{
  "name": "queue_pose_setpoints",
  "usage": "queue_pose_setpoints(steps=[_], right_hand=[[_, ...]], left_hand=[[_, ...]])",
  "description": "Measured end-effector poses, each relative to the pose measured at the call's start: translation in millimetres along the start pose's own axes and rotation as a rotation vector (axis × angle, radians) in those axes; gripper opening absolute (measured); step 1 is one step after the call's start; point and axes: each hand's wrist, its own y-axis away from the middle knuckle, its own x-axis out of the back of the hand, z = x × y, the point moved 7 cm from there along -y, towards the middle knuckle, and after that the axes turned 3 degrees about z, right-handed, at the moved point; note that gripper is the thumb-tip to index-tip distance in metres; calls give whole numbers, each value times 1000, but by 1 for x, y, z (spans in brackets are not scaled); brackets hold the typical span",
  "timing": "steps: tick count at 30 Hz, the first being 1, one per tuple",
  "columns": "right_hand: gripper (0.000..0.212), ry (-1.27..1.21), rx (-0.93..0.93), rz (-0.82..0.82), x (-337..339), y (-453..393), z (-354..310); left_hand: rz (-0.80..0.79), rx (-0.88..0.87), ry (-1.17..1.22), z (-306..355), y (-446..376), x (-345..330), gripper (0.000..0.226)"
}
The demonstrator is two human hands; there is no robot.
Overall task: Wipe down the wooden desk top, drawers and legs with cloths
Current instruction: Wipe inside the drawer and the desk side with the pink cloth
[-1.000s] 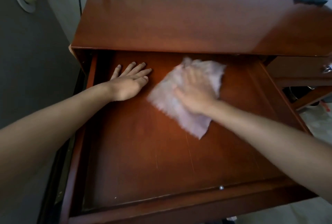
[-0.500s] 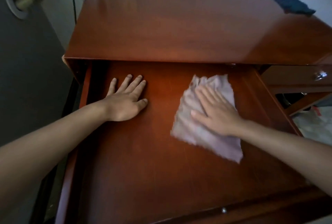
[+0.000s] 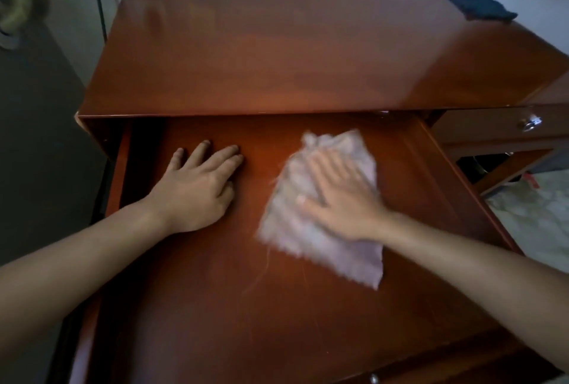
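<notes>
Since half a second ago your right hand (image 3: 345,195) has dragged the pale cloth (image 3: 320,217) leftward across the open drawer (image 3: 215,306) floor. Both palms flat, left hand (image 3: 197,189) bracing, nothing clenched. Risk: the loose corner trailing below your palm may bunch and skip.

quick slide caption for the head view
Right hand presses a pale cloth on the open drawer floor; left hand rests flat beside it.

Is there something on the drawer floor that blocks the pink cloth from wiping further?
Only the left hand, resting flat on the drawer floor left of the pink cloth under the right hand. Nothing else visible.
</notes>
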Motion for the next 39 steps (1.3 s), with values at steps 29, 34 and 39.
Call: queue_pose_setpoints(steps=[29,34,39], right_hand=[[91,-42,-107,-41,-5,58,9],[95,-20,-371,-75,-4,27,116],[88,-89,-500,-2,-5,0,113]], left_hand=[[77,-35,-89,62,-55,-25,81],[66,-93,-115,67,-52,-24,73],[62,-81,-112,65,-51,-26,73]])
